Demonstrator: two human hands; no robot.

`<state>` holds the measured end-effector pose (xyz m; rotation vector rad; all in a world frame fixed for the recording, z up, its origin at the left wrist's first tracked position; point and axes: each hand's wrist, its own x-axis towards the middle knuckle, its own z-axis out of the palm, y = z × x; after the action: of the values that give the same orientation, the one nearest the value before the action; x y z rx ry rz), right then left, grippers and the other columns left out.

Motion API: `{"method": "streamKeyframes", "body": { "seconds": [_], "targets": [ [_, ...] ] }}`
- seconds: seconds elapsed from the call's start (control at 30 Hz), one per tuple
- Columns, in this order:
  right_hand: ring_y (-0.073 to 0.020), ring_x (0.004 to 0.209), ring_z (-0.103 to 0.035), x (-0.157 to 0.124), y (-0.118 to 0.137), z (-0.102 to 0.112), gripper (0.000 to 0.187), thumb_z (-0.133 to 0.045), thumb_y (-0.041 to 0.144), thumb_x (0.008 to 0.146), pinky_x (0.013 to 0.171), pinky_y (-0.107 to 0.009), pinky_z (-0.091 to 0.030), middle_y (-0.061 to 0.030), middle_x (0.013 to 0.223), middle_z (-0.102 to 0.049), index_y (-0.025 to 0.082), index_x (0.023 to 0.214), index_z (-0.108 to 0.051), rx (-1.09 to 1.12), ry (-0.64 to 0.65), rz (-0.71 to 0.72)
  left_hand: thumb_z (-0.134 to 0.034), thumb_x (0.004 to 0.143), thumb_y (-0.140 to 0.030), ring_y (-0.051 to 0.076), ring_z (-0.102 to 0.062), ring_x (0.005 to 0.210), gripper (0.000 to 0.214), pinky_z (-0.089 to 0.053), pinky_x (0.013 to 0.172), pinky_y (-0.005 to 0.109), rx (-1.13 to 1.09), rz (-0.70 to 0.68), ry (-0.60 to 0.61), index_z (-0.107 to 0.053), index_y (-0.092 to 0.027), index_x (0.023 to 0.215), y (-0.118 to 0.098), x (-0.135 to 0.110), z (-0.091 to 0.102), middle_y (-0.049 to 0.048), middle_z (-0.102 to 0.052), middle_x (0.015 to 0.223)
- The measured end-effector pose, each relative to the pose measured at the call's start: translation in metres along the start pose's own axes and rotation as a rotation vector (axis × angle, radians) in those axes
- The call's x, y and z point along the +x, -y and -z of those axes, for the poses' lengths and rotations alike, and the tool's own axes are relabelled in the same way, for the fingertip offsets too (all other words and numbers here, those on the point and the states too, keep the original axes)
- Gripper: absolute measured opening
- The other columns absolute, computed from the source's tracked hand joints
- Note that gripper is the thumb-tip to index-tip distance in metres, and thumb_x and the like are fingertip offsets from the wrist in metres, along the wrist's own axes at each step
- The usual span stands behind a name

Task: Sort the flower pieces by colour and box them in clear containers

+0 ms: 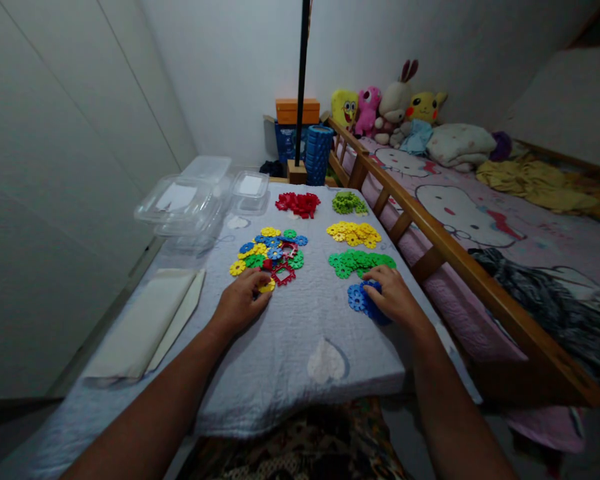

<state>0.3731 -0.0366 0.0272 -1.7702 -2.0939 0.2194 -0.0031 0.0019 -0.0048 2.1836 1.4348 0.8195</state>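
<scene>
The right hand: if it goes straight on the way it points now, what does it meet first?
Most likely the green pieces, just ahead of the right hand; from this one view, I cannot tell whether it already touches them.

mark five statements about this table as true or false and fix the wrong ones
1. The right hand is at the blue pieces. True.
2. The left hand is at the yellow pile. False: it is at the mixed-colour pile.
3. The yellow pile lies between the light green pile and the darker green pile. True.
4. The red pile lies at the near edge of the table. False: it lies toward the far end.
5. The clear plastic containers are on the left side of the table. True.
</scene>
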Motion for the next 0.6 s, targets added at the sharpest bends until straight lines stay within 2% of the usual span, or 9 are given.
{"method": "streamKeyframes", "body": {
  "seconds": [0.13,0.23,0.47,0.6],
  "targets": [
    [-0.0284,0.107,-0.057,-0.006,0.009,-0.017,0.017,-0.059,0.025,0.093,0.099,-0.043,-0.042,-0.0108,0.110,-0.070,0.023,0.101,-0.074,-0.061,-0.035,0.008,-0.061,0.085,-0.033,0.023,-0.066,0.094,0.021,-0.056,0.085,0.035,0.002,0.008,-0.002,-0.070,-0.023,0.102,0.000,0.000,0.000,0.0063,-0.067,0.104],
    [-0.0286,0.107,-0.057,-0.012,0.012,-0.023,0.016,-0.057,0.025,0.095,0.097,-0.043,-0.042,-0.0105,0.107,-0.071,0.022,0.098,-0.073,-0.058,-0.042,0.006,-0.062,0.085,-0.033,0.023,-0.067,0.095,0.021,-0.056,0.085,0.035,0.006,0.009,0.007,-0.070,-0.023,0.102,0.001,0.000,0.000,0.0065,-0.068,0.105],
    [-0.0263,0.103,-0.060,-0.007,0.009,-0.015,0.014,-0.056,0.024,0.095,0.096,-0.041,-0.042,-0.0086,0.102,-0.072,0.023,0.093,-0.071,0.031,-0.064,0.036,-0.062,0.086,-0.033,0.022,-0.067,0.095,0.021,-0.056,0.085,0.034,-0.009,-0.007,-0.003,-0.069,-0.023,0.102,0.002,0.000,-0.001,0.0059,-0.067,0.106],
    [-0.0264,0.103,-0.061,0.012,-0.001,-0.006,0.014,-0.057,0.026,0.095,0.095,-0.040,-0.041,-0.0105,0.102,-0.073,0.020,0.092,-0.070,-0.089,-0.102,-0.067,-0.061,0.086,-0.033,0.023,-0.067,0.096,0.020,-0.056,0.086,0.035,-0.007,-0.010,0.000,-0.069,-0.022,0.101,0.001,0.000,-0.001,0.0063,-0.067,0.104]
  ]
}}
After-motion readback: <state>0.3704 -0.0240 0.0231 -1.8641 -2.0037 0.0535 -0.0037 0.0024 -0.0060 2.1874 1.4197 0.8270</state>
